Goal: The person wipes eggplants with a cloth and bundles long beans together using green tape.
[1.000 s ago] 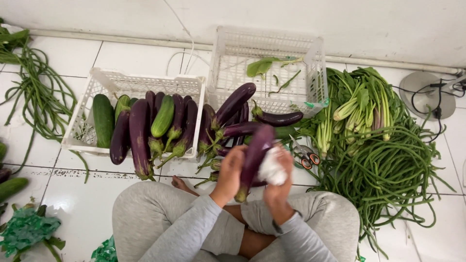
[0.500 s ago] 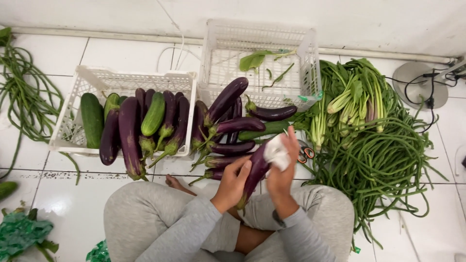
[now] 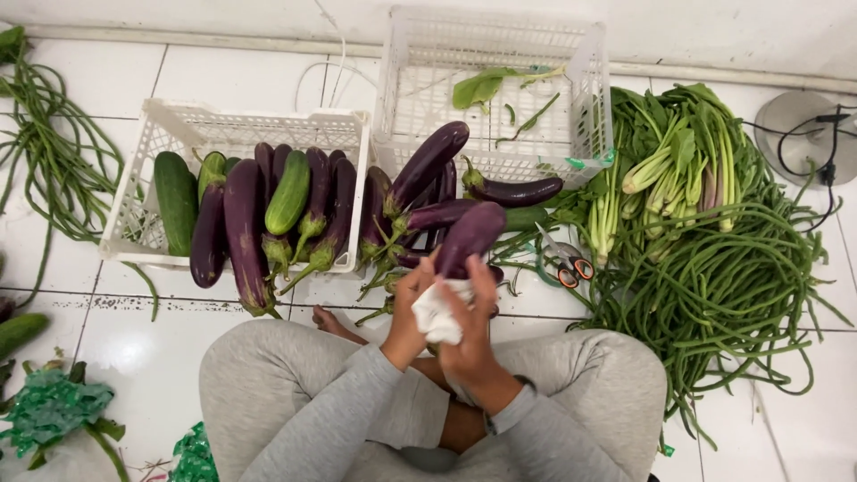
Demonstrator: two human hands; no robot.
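Head view: at lower centre, the left hand (image 3: 407,312) grips a long glossy purple eggplant (image 3: 468,236) while the right hand (image 3: 469,335) closes a crumpled white cloth (image 3: 437,314) around its lower end. Wiping is under way; next, probably turn it.

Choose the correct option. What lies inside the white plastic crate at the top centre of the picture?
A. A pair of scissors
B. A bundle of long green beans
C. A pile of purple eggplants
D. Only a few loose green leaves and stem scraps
D: the white plastic crate at the top centre holds just a few loose green leaves and stem scraps; the rest of its mesh floor is bare.
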